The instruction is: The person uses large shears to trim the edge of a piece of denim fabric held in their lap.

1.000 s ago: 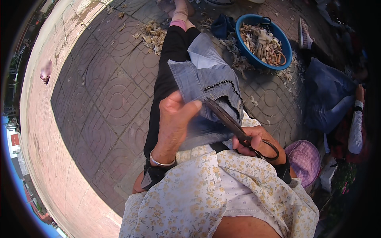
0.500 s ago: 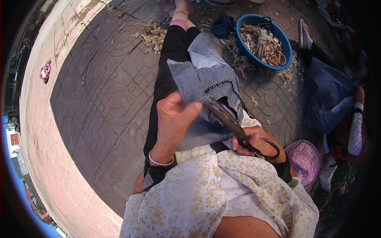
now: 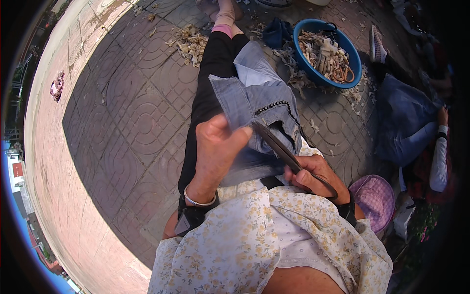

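Observation:
A piece of blue denim garment with a dark beaded trim lies over my lap and black-trousered leg. My left hand pinches the denim near its edge, a thin metal bangle on the wrist. My right hand grips the handles of large dark scissors, whose blades point up and left into the denim beside my left thumb. Whether the blades are apart cannot be made out.
A blue plastic basin full of fabric scraps stands ahead on the patterned paving, with scraps strewn around it. A heap of cuttings lies left of my foot. A seated person in dark blue is at right, a pink hat below.
The scissors' blades have shifted slightly along the denim toward my left thumb. My left hand keeps its pinch; otherwise little differs.

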`<state>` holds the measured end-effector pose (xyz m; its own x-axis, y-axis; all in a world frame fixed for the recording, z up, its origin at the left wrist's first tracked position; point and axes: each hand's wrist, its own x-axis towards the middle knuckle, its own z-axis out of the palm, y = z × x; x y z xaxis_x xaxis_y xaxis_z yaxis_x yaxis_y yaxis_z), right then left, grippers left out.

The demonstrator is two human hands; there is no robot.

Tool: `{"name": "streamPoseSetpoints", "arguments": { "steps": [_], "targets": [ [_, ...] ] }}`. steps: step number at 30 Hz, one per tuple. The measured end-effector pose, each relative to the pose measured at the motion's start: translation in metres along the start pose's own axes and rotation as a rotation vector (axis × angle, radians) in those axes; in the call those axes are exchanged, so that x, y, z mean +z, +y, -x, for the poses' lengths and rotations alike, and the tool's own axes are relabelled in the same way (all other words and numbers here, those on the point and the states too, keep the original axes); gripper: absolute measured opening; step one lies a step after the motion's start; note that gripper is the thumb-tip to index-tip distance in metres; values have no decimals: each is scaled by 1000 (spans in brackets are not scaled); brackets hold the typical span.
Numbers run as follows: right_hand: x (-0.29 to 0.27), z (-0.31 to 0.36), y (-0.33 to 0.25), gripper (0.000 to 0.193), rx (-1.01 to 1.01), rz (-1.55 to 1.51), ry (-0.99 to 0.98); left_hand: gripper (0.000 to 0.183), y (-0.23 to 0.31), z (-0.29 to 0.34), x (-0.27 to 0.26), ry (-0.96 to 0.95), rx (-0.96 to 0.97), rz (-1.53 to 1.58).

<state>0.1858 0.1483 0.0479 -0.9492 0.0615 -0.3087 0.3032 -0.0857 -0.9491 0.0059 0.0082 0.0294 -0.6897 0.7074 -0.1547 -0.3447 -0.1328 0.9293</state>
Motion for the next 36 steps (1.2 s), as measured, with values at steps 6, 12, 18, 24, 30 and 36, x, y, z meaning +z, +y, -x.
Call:
{"name": "streamPoseSetpoints", "arguments": {
  "steps": [6,12,18,24,30,36],
  "targets": [
    [3,0,-1,47,16,38,26,23,2,1,1,-62,-4,-77],
    [-1,0,3,47,-56,-155,111,23,-3,4,5,-108,-99,36],
    [-7,7,14,62,-37,-227,40,20,8,1,4,-75,-113,158],
    [-7,14,9,67,11,-259,-7,21,5,1,-1,-75,-146,172],
    [-10,16,-2,59,78,-191,-89,22,6,2,0,-72,-130,173],
    [-8,15,-10,62,118,-185,-89,20,11,3,6,-65,-71,117]
  ]
}}
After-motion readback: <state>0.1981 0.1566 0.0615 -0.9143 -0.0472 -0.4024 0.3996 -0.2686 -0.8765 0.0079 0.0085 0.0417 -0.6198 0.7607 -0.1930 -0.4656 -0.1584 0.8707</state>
